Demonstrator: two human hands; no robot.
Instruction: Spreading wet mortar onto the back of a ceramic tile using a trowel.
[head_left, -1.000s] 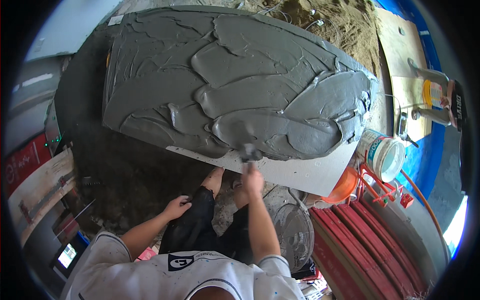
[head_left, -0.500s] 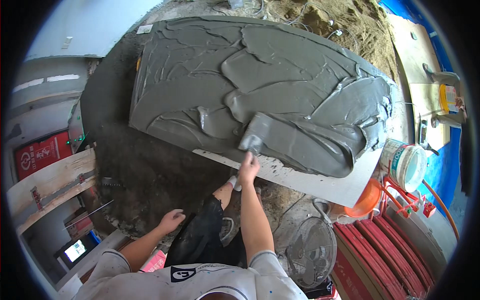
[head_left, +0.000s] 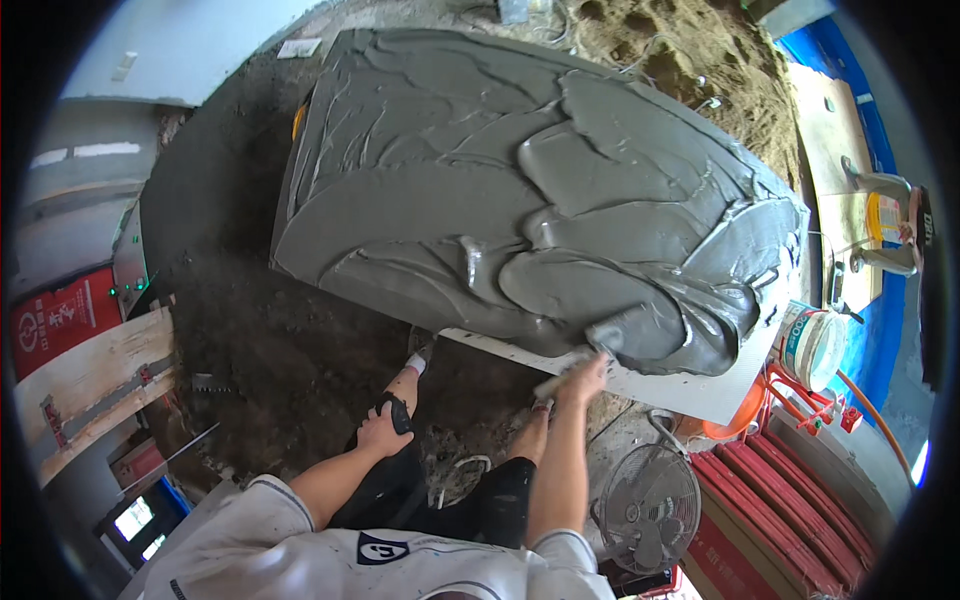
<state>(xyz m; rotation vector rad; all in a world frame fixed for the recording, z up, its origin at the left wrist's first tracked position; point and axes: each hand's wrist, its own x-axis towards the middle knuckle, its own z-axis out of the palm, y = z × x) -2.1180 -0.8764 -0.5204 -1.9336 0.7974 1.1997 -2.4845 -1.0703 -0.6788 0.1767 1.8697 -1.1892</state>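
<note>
A large pale panel (head_left: 690, 392) fills the middle of the view, most of its face coated with thick, wet grey mortar (head_left: 430, 190) in ridges and swirls. At its near edge my right hand (head_left: 583, 380) is closed round the handle of a flat trowel (head_left: 630, 335), its blade lying on the mortar and smeared grey. A blurred pale shape sticks out left of that hand; its kind cannot be made out. My left hand (head_left: 380, 434) rests at my left knee, fingers curled at the hem of my black shorts (head_left: 400, 412). Part of its fingers is hidden.
A metal fan (head_left: 648, 505) stands near right, beside stacked red boxes (head_left: 790, 490). Past them are a white bucket (head_left: 825, 350) and an orange basin (head_left: 738, 412). Sand (head_left: 680, 60) lies behind the panel. Another person (head_left: 905, 225) is at far right. A saw (head_left: 210, 385) lies left.
My right hand and the trowel have moved right along the panel's near edge. My left hand has come to my knee. The view has shifted, and my left foot is now forward.
</note>
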